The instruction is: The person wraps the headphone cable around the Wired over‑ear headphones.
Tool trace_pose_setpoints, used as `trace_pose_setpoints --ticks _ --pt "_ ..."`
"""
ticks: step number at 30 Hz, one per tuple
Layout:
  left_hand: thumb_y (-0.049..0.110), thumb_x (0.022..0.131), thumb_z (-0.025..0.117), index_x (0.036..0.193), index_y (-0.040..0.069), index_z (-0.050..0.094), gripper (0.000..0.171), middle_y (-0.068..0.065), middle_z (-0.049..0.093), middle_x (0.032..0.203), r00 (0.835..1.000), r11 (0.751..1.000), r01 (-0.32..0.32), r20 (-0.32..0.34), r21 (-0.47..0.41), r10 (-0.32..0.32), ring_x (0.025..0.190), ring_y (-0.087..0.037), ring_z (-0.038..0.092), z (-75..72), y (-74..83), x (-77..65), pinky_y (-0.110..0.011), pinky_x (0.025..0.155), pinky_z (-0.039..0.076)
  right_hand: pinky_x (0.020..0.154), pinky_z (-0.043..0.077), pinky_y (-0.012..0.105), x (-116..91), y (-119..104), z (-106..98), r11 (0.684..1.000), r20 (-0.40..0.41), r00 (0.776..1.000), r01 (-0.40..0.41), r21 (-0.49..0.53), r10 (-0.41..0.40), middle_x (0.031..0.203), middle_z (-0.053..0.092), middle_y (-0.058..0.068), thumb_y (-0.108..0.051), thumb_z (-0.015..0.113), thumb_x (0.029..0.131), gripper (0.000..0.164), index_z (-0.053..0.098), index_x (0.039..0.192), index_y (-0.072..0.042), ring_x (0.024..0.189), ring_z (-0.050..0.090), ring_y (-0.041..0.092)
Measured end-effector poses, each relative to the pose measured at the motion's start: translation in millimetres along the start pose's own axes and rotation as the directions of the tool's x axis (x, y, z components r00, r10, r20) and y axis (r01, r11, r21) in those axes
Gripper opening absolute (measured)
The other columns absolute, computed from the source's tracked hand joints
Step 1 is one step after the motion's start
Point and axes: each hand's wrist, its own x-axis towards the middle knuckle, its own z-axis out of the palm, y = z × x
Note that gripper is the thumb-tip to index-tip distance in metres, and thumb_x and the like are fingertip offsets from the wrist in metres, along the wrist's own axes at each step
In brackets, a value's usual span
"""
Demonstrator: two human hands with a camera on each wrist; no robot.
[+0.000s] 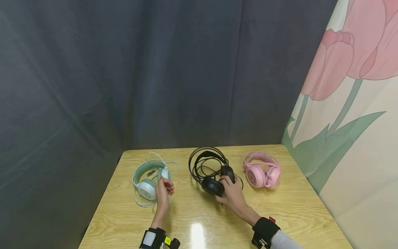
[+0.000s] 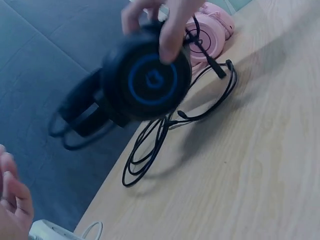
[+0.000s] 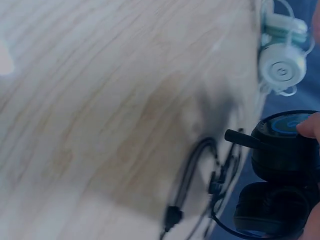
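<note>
My right hand (image 1: 232, 193) grips a pair of black headphones (image 1: 212, 186) by the ear cups, fingers and thumb spread across them. In the left wrist view the black headphones (image 2: 150, 85) hang above the table, with a blue ring on the outer cup and the cable (image 2: 145, 150) trailing onto the wood. White and mint-green headphones (image 1: 147, 189) lie at the left with their cable around them. Beside their right ear cup is my left hand (image 1: 163, 193), its fingers loosely bent and nothing held in them. Whether it touches that cup cannot be told.
Pink headphones (image 1: 255, 175) lie on the right part of the wooden table (image 1: 298, 207). Behind the table hangs a dark grey curtain (image 1: 186, 76). A tulip-printed panel (image 1: 351, 145) borders the right side.
</note>
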Motion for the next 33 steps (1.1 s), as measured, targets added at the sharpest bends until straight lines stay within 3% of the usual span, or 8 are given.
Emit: trace_pose_setpoints --ticks 4,9,12,15,19,24,27,33 --pt "0.022 0.108 0.026 0.105 -0.014 0.057 0.048 -0.022 0.063 0.092 0.999 0.998 0.018 0.038 -0.056 -0.016 0.072 -0.026 0.064 5.3 -10.7 12.0 -0.032 0.059 0.053 0.098 0.032 0.067 -3 -12 -21 0.997 -0.024 0.999 0.035 0.066 -0.033 0.112 0.058 0.008 -0.027 0.086 0.062 0.05 0.062 0.101 -0.006 0.106 0.054 0.041" --pt "0.033 0.108 0.025 0.13 -0.013 0.046 0.054 -0.024 0.058 0.114 0.984 0.995 0.034 0.176 -0.089 -0.018 0.089 -0.03 0.067 13.8 -8.3 15.3 -0.046 0.075 0.057 0.102 0.028 0.064 -4 -26 -45 0.989 -0.045 0.994 0.108 0.101 -0.104 0.114 0.057 0.003 -0.026 0.082 0.06 0.049 0.062 0.101 -0.008 0.104 0.058 0.036" --pt "0.039 0.108 0.021 0.137 -0.011 0.04 0.061 -0.02 0.06 0.113 0.961 0.995 0.048 0.275 -0.089 -0.022 0.086 -0.025 0.068 17.1 -6.2 16.7 -0.047 0.078 0.057 0.103 0.028 0.064 -2 -31 -58 0.985 -0.037 0.991 0.134 0.108 -0.131 0.115 0.058 0.002 -0.027 0.08 0.061 0.047 0.063 0.1 -0.008 0.106 0.059 0.034" --pt "0.045 0.108 0.018 0.141 -0.008 0.036 0.065 -0.019 0.062 0.11 0.936 0.994 0.067 0.35 -0.089 -0.032 0.081 -0.022 0.07 19.3 -5.4 17.7 -0.042 0.076 0.057 0.1 0.034 0.065 -2 -33 -68 0.983 -0.029 0.988 0.154 0.104 -0.151 0.116 0.059 0.003 -0.028 0.08 0.06 0.047 0.063 0.1 -0.009 0.115 0.052 0.042" --pt "0.047 0.107 0.018 0.141 -0.007 0.034 0.065 -0.024 0.061 0.109 0.929 0.985 0.101 0.368 -0.14 -0.043 0.074 -0.021 0.07 21.4 -4.6 18.7 -0.037 0.072 0.058 0.091 0.044 0.064 -4 -33 -78 0.98 -0.007 0.984 0.178 0.091 -0.178 0.119 0.059 0.004 -0.028 0.081 0.059 0.048 0.064 0.1 -0.011 0.123 0.042 0.051" --pt "0.046 0.107 0.017 0.137 -0.006 0.038 0.064 -0.02 0.064 0.104 0.919 0.968 0.15 0.39 -0.202 -0.061 0.076 -0.031 0.072 23.5 -4.1 19.7 -0.042 0.072 0.059 0.093 0.043 0.064 -8 -32 -83 0.966 0.052 0.966 0.25 0.058 -0.253 0.118 0.059 0.002 -0.029 0.083 0.058 0.049 0.065 0.1 -0.012 0.122 0.044 0.051" --pt "0.052 0.106 0.018 0.136 -0.006 0.04 0.069 -0.023 0.066 0.106 0.885 0.966 0.191 0.456 -0.174 -0.093 0.08 -0.034 0.072 24.4 -2.7 19.3 -0.044 0.071 0.059 0.095 0.042 0.063 -8 -31 -86 0.949 0.085 0.946 0.309 0.062 -0.313 0.118 0.059 0.0 -0.03 0.083 0.058 0.05 0.065 0.101 -0.012 0.121 0.045 0.048" --pt "0.059 0.103 0.026 0.141 -0.004 0.034 0.074 -0.022 0.069 0.107 0.775 0.957 0.289 0.594 -0.03 -0.215 0.072 -0.024 0.071 16.7 -1.2 17.7 -0.037 0.067 0.059 0.094 0.044 0.062 -6 -26 -91 0.927 0.14 0.917 0.364 0.087 -0.374 0.12 0.057 -0.002 -0.031 0.083 0.057 0.053 0.065 0.103 -0.013 0.123 0.044 0.046"
